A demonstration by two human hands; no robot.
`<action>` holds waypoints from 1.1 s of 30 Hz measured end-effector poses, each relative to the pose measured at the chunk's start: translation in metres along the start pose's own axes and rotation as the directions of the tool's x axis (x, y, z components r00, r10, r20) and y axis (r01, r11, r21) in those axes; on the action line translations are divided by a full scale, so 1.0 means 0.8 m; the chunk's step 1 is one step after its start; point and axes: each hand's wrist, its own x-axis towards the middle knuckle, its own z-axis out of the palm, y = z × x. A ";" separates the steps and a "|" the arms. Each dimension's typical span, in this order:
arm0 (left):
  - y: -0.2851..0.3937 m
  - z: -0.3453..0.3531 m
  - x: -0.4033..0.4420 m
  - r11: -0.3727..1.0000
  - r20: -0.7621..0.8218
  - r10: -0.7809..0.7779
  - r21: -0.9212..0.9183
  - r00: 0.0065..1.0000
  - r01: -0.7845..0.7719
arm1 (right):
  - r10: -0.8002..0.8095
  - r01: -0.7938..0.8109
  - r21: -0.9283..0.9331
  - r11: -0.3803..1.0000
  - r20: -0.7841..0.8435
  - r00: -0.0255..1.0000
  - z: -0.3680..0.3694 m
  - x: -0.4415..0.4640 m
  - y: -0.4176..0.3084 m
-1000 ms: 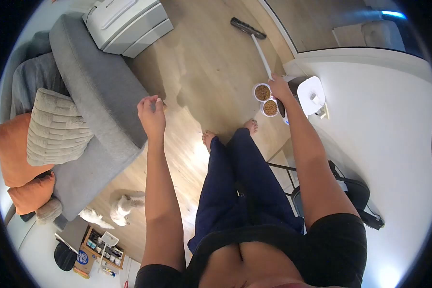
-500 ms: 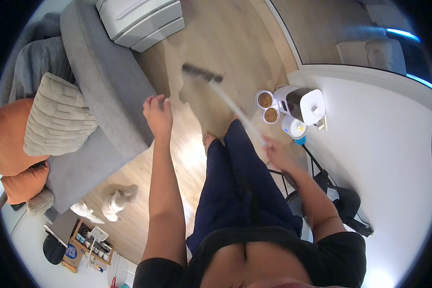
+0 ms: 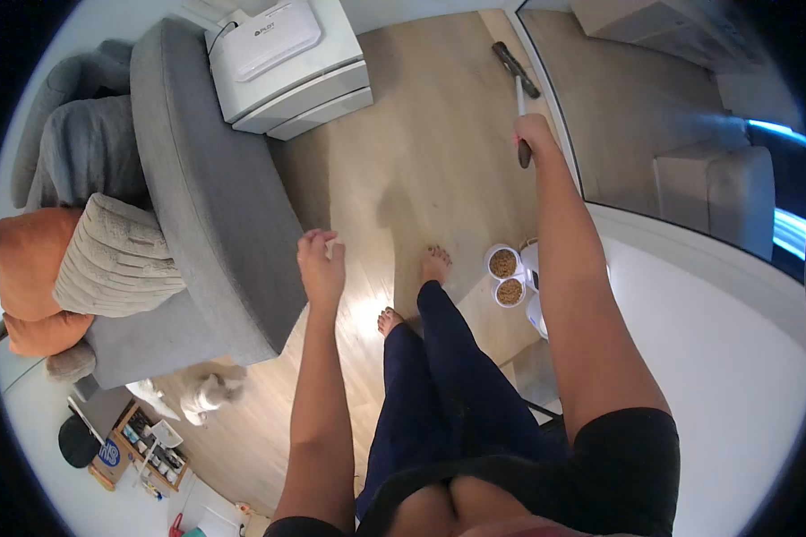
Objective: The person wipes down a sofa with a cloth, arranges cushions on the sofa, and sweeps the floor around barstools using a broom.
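My right hand (image 3: 534,132) is wrapped round the handle of a broom with a pale stick, a dark grip end and a dark, narrow head (image 3: 516,72). The arm reaches far forward, and the broom head is on the wood floor beside the glass panel's frame. My left hand (image 3: 321,268) hangs in the air near the grey sofa's corner, its fingers loosely bent and apart, holding nothing.
Two bowls of dry pet food (image 3: 509,292) stand right of my bare feet. The grey sofa (image 3: 233,179) lines the left, with a white drawer cabinet (image 3: 304,98) beyond. A light-furred animal (image 3: 210,396) is on the floor at lower left. A glass panel (image 3: 618,98) borders the right.
My right hand has swung forward from beside my leg, taking the broom forward and right towards the glass panel. My left hand stays raised and empty. The view has shifted.
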 end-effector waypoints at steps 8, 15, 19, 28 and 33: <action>0.029 0.059 -0.002 0.985 0.115 -0.043 -0.161 0.992 0.061 | -0.195 0.183 -0.219 0.958 -0.035 0.980 0.051 0.032 -0.088; 0.035 0.054 -0.022 0.975 0.236 -0.124 -0.152 0.964 0.163 | -0.264 0.262 -0.210 0.942 0.019 0.964 0.091 -0.024 -0.082; 0.051 0.026 0.062 0.983 -0.048 0.151 0.115 0.987 -0.145 | -0.184 0.201 -0.196 0.960 0.102 0.978 0.083 -0.080 -0.045; 0.087 0.053 0.336 0.845 -0.380 0.379 0.515 0.844 -0.148 | -0.156 0.211 -0.366 0.906 0.174 0.972 0.098 -0.128 0.029; 0.065 0.096 0.382 0.731 -0.356 0.404 0.679 0.843 -0.063 | -0.152 0.199 -0.352 0.914 0.159 0.976 0.086 -0.132 0.032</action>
